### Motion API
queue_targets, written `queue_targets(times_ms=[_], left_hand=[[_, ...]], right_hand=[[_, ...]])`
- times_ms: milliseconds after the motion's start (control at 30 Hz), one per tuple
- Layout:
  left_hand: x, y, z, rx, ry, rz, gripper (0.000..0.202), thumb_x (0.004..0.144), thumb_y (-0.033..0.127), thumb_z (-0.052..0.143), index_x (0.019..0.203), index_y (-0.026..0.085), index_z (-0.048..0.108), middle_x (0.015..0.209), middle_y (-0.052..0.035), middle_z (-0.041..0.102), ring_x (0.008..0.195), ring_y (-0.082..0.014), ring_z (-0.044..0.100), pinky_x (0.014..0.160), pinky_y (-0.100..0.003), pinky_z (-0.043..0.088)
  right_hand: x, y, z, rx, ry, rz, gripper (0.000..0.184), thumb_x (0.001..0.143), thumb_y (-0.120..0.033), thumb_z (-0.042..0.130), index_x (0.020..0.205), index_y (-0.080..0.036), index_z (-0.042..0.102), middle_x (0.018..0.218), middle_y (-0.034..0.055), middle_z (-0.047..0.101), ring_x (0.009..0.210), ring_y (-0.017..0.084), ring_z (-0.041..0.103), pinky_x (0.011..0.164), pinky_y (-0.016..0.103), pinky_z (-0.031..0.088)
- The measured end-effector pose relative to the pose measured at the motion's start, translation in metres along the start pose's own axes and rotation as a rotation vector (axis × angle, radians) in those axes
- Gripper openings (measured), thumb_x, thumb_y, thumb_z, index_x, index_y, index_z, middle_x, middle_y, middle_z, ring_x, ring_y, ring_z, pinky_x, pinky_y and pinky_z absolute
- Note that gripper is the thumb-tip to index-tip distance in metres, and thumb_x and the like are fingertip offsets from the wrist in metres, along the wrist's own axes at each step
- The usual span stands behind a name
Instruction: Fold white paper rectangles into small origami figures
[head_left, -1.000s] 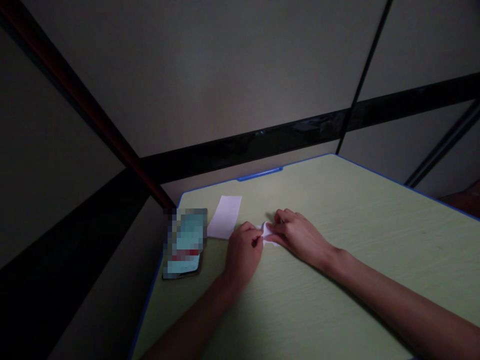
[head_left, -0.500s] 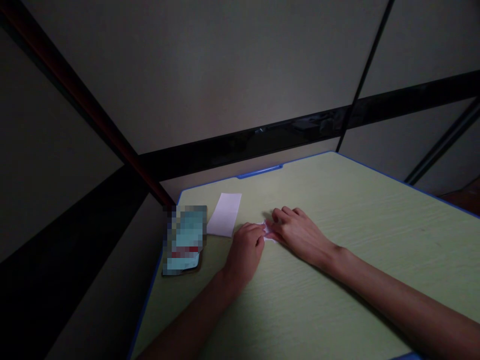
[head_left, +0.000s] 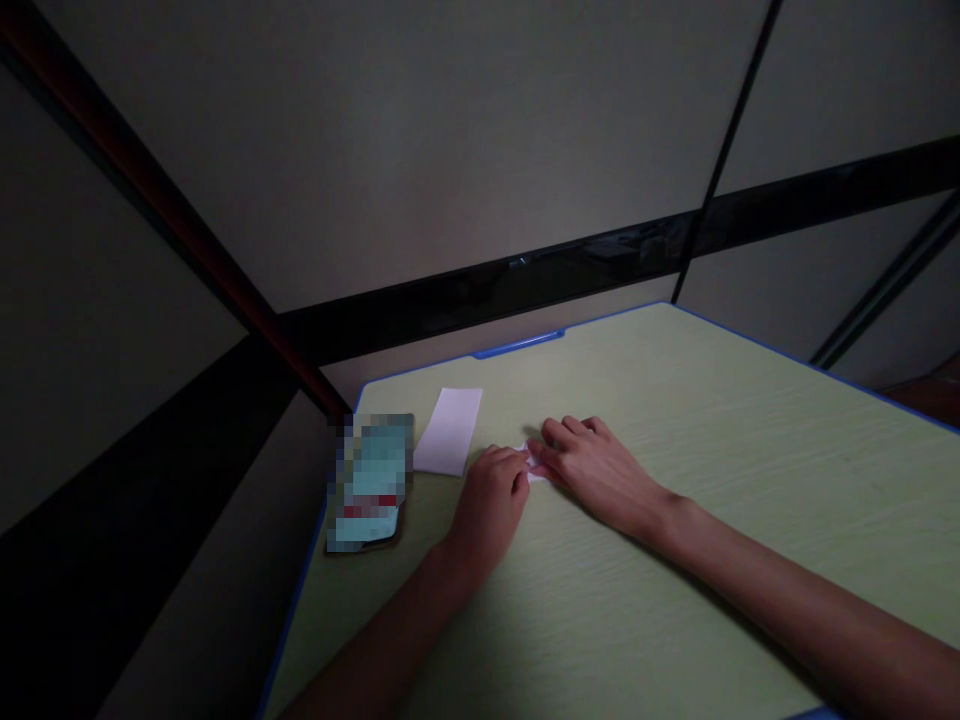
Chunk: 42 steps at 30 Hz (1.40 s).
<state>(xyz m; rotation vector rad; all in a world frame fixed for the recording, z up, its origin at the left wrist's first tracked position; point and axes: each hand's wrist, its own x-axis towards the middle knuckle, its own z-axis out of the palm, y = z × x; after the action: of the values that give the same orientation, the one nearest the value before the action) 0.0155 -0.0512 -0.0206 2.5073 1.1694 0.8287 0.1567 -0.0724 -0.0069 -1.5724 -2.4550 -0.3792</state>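
Observation:
A small piece of white folded paper [head_left: 537,476] lies on the table between my two hands, mostly covered by fingers. From the left, my left hand [head_left: 491,500] grips its near side with curled fingers. Opposite, my right hand [head_left: 589,462] pinches or presses the paper with thumb and index finger, while its other fingers curl above the tabletop. The exact folds under the fingertips are hidden. Just beyond my left hand lies a flat white sheet of paper [head_left: 451,430], touched by neither hand.
A phone [head_left: 371,480] with a blurred-out screen lies at the table's left edge. The pale wood-grain table [head_left: 750,440] has a blue rim and a blue ledge [head_left: 519,344] at the back. Behind it stand cabinet panels [head_left: 450,150] with a dark glossy band.
My right thumb and index finger have shifted very slightly on the small paper. Both hands otherwise keep their places, and the white sheet and phone stay put.

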Motion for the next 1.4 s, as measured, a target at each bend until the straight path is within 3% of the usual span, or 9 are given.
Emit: queue_targets(times_ms=[467, 967, 1167, 1400], left_hand=[[-0.002, -0.003, 0.001, 0.049, -0.034, 0.045, 0.018, 0.071, 0.003, 0.042, 0.073, 0.014, 0.055, 0.077, -0.0053, 0.058, 0.076, -0.0157, 0.05, 0.071, -0.03, 0.042], [-0.003, -0.004, -0.001, 0.043, -0.049, 0.085, 0.021, 0.074, 0.006, 0.04, 0.076, 0.014, 0.06, 0.083, -0.0064, 0.06, 0.079, -0.015, 0.051, 0.074, -0.03, 0.042], [-0.005, -0.002, -0.006, 0.095, -0.092, 0.091, 0.022, 0.078, 0.011, 0.038, 0.078, 0.013, 0.06, 0.084, -0.0066, 0.059, 0.082, -0.0158, 0.049, 0.076, -0.03, 0.042], [-0.005, -0.001, -0.009, 0.145, -0.133, 0.123, 0.026, 0.08, 0.013, 0.035, 0.086, 0.011, 0.059, 0.1, -0.0089, 0.058, 0.093, -0.0162, 0.046, 0.084, -0.031, 0.039]], right_hand=[[0.001, 0.0, 0.0, 0.1, -0.021, 0.008, 0.025, 0.084, -0.029, 0.035, 0.083, -0.017, 0.057, 0.083, 0.0051, 0.054, 0.077, 0.016, 0.047, 0.064, 0.028, 0.029], [0.001, 0.001, 0.003, 0.041, 0.007, -0.051, 0.024, 0.084, -0.028, 0.035, 0.094, -0.018, 0.054, 0.085, 0.0055, 0.051, 0.079, 0.018, 0.045, 0.065, 0.03, 0.029], [0.001, 0.006, 0.006, 0.147, 0.011, -0.014, 0.028, 0.084, -0.034, 0.034, 0.095, -0.02, 0.055, 0.087, 0.006, 0.05, 0.081, 0.018, 0.043, 0.064, 0.029, 0.029], [0.002, 0.01, 0.008, 0.274, 0.002, 0.032, 0.035, 0.082, -0.042, 0.032, 0.091, -0.019, 0.058, 0.088, 0.0069, 0.049, 0.082, 0.018, 0.042, 0.062, 0.028, 0.028]])
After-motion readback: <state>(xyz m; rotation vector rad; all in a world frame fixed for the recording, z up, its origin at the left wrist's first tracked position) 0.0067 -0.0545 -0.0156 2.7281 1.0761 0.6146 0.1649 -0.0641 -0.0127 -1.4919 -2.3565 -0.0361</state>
